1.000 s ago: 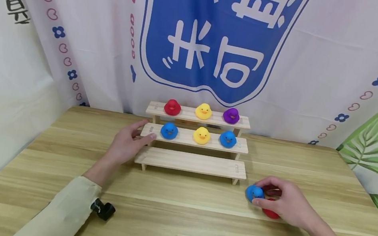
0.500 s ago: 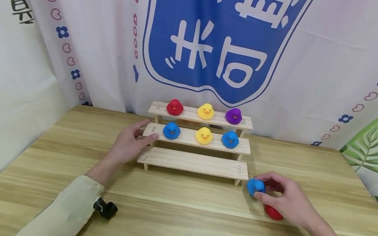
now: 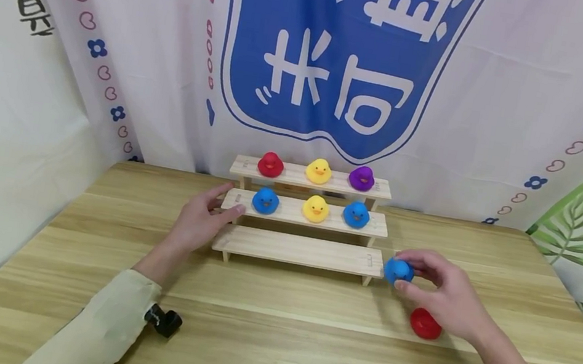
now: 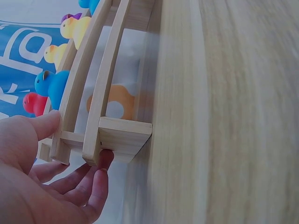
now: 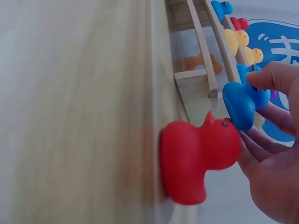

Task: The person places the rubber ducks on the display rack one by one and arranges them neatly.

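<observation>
A three-step wooden display stand [image 3: 297,250] stands at the table's back. My left hand [image 3: 200,218] grips its left end; in the left wrist view the thumb [image 4: 46,123] lies on the middle step's board and the fingers curl under the boards. Between thumb and fingertips, my right hand [image 3: 446,294] pinches a blue rubber duck [image 3: 398,272], raised beside the right end of the bottom step. Below that hand, a red rubber duck [image 5: 194,156] sits on the table. The top step bears red [image 3: 270,165], yellow [image 3: 318,171] and purple [image 3: 361,179] ducks; the middle one bears blue, yellow and blue.
Behind the stand hangs a white curtain [image 3: 502,112] with a large blue printed panel, close to the back edge of the wooden table [image 3: 269,340]. Small black cameras [image 3: 164,320] are strapped at both wrists.
My right hand has lifted the blue duck away from the red one, up and toward the back. The red duck stays on the table, now more exposed. My left hand keeps its hold.
</observation>
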A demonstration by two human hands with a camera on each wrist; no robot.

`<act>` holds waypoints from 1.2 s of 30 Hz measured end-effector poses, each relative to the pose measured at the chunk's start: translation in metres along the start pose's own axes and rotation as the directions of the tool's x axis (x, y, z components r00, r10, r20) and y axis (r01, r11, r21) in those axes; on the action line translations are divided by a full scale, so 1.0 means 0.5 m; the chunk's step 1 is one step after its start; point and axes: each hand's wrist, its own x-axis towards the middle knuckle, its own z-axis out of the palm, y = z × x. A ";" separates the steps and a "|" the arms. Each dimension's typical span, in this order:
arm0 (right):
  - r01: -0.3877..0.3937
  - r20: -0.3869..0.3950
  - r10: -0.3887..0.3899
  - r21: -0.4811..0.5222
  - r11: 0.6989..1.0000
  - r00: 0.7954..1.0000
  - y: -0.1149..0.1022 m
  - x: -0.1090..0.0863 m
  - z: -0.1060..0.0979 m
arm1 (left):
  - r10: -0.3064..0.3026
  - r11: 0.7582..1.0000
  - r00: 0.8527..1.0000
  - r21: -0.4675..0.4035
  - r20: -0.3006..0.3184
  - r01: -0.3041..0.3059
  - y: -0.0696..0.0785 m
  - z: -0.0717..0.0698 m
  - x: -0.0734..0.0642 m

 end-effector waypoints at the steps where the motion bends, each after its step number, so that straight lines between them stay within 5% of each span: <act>1: 0.007 -0.006 -0.007 0.008 1.000 1.000 -0.003 0.001 0.000 | 0.000 1.000 1.000 0.000 0.000 0.000 0.001 0.001 0.000; 36: 0.122 0.091 -0.140 0.179 0.976 0.986 -0.109 0.090 0.110 | 0.001 1.000 1.000 -0.028 0.011 -0.001 0.002 0.002 -0.001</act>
